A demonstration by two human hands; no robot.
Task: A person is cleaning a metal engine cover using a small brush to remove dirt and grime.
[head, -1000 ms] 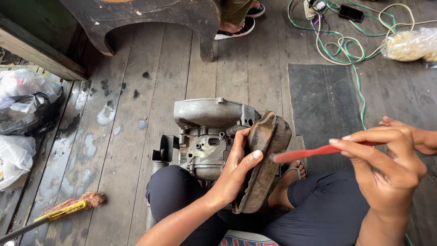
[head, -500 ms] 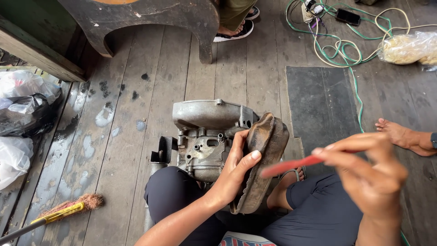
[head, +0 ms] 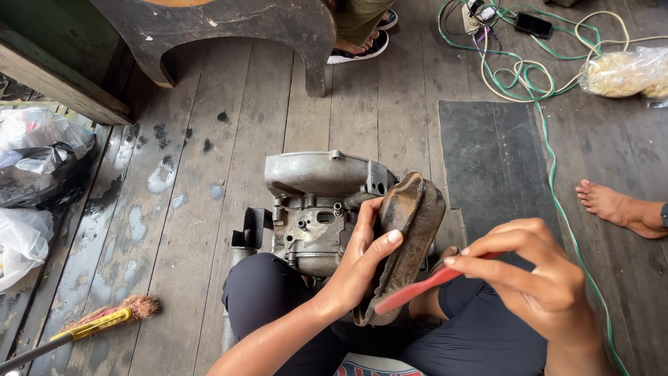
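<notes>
Centre of frame: grey metal engine block, upright on the plank floor, wedged between the knees in dark trousers.

Left hand: grip closed around the dark, grimy engine cover, thumb across its face, fingers behind the near edge. Cover tilted on edge, leaning against the right side of the engine block, touching it.

Right hand, lower right of frame: grip pinched narrow on a red flat-handled tool, thumb and fingertips clamped on its upper end. Tool tip lying against the lower part of the cover, just beside the left thumb. Working end of tool not discernible.

Right of centre: black rubber mat flat on the floor. Upper right: tangled green and cream cables, a dark phone, a clear plastic bag with pale contents. Right edge: another person's bare foot. Top centre: dark wooden stool, a sandalled foot behind it. Left edge: black and white plastic bags. Lower left: broom with yellow band lying on the floor.
</notes>
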